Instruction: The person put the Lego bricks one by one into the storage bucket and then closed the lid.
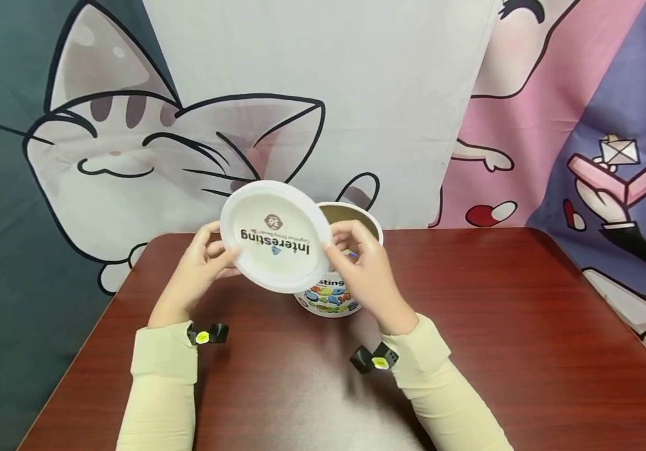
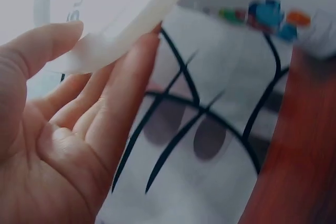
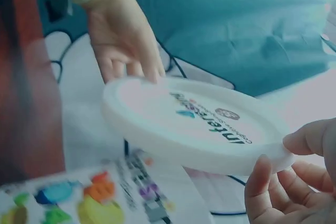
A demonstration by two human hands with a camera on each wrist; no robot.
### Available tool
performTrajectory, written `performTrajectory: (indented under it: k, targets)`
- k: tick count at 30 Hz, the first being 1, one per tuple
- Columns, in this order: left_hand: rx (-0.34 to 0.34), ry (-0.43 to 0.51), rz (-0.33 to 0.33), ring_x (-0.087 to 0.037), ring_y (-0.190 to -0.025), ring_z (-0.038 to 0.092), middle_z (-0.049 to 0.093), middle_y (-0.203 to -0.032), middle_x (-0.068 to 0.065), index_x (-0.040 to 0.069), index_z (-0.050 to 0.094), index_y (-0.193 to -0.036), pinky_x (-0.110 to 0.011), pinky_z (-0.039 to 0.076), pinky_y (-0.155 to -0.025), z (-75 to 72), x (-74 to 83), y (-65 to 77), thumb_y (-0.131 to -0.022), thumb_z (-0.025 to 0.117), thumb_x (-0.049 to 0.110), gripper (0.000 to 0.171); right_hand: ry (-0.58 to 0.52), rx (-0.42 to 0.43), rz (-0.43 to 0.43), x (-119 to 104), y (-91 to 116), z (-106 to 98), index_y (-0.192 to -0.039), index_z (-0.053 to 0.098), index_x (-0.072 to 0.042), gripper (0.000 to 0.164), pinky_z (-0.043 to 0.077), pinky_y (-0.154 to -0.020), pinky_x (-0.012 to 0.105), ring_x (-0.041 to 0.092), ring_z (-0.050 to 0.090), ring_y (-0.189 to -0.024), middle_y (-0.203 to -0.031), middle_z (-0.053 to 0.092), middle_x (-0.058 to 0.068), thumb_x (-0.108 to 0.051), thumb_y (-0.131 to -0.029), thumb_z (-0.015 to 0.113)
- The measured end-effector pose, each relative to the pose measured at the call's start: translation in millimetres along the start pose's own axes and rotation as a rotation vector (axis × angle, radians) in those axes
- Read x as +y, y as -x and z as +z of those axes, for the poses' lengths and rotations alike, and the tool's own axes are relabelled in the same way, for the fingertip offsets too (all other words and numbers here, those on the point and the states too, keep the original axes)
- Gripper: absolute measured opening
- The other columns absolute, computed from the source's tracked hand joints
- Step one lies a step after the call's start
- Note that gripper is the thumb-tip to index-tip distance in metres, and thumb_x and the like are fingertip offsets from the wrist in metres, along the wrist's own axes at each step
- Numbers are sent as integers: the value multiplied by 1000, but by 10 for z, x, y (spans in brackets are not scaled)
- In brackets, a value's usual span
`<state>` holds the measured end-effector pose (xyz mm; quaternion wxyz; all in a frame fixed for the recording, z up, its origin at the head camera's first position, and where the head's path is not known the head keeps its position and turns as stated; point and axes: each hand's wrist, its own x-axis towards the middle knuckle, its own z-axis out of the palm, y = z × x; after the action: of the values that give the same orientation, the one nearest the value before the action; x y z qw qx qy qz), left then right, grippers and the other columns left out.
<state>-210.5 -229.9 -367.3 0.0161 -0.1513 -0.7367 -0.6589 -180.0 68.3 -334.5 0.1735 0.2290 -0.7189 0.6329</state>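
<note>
Both hands hold a round white lid (image 1: 269, 266) up in the air, its printed face turned to the head camera and the lettering upside down. My left hand (image 1: 201, 266) pinches the lid's left edge, thumb on the printed face and fingers behind. On the opposite edge, my right hand (image 1: 364, 266) pinches with thumb and fingers, as the right wrist view also shows. Behind the lid and right hand stands a white bucket (image 1: 328, 307) printed with colorful shapes. Its top is uncovered, and the contents cannot be made out.
The bucket stands near the far edge of a dark red-brown wooden table (image 1: 497, 326). A curtain with cartoon cats (image 1: 114, 200) hangs right behind that edge. Each wrist carries a small black camera (image 1: 363, 360) on a strap.
</note>
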Motion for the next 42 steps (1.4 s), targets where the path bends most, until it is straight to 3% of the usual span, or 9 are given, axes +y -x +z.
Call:
performTrajectory:
  k: [6, 11, 14, 16, 20, 26, 31, 35, 42]
  targets:
    - [118, 104, 39, -14, -80, 73, 72, -105, 0, 12, 46, -135, -36, 63, -74, 264, 87, -35, -96, 68, 4, 45, 14, 134, -12, 48, -90, -226, -117, 67, 4, 24, 57, -59, 25, 14, 63, -73, -93, 67, 15, 2, -94, 68]
    - [231, 56, 109, -11, -74, 74, 71, -113, -10, 1, 56, -137, -32, 63, -68, 563, 135, -64, -93, 72, 3, 47, 78, 240, 38, 126, -146, -385, -123, 70, 1, 31, 54, -63, 19, 13, 64, -80, -99, 68, 18, 1, -92, 70]
    - [255, -34, 150, -9, -89, 73, 67, -126, -17, 1, 56, -143, -29, 62, -77, 708, 117, -73, -93, 72, 3, 52, 166, 277, 129, 182, -165, -444, -123, 72, -3, 32, 54, -65, 19, 16, 66, -83, -105, 69, 15, -5, -92, 71]
    - [242, -131, 172, -11, -110, 68, 60, -139, -16, 4, 53, -147, -29, 58, -90, 782, 95, -80, -93, 73, 7, 57, 218, 301, 195, 226, -177, -469, -122, 74, -5, 31, 54, -67, 18, 19, 67, -85, -108, 69, 13, -9, -91, 72]
    - [178, -324, 157, -21, -146, 37, 36, -161, -12, 9, 38, -157, -43, 39, -115, 870, 48, -83, -93, 76, 22, 76, 241, 323, 287, 305, -198, -485, -120, 74, -3, 30, 53, -65, 17, 23, 67, -88, -111, 67, 13, -12, -91, 72]
    - [56, -463, 74, -31, -155, 12, 14, -168, -13, 13, 17, -164, -60, 18, -122, 916, -15, -88, -88, 81, 35, 102, 272, 333, 322, 403, -218, -499, -118, 75, 0, 29, 50, -62, 15, 25, 67, -86, -109, 69, 16, -11, -91, 72]
    - [33, -474, 51, -32, -155, 14, 17, -168, -15, 12, 16, -164, -61, 21, -121, 965, -116, -106, -88, 80, 35, 102, 330, 322, 350, 455, -222, -531, -118, 74, 1, 30, 50, -67, 17, 26, 66, -90, -111, 69, 17, -10, -91, 72]
    - [36, -435, 33, -32, -152, 22, 18, -167, -17, 9, 14, -164, -56, 33, -117, 1020, -161, -114, -92, 77, 34, 99, 374, 316, 374, 491, -227, -544, -119, 74, 1, 30, 49, -72, 23, 26, 64, -93, -112, 68, 17, -11, -91, 71]
    - [50, -406, 52, -33, -150, 25, 19, -165, -19, 7, 18, -162, -55, 40, -113, 1028, -196, -122, -94, 73, 35, 92, 417, 292, 332, 546, -219, -558, -120, 74, 0, 32, 50, -70, 26, 27, 64, -91, -110, 66, 16, -11, -91, 68]
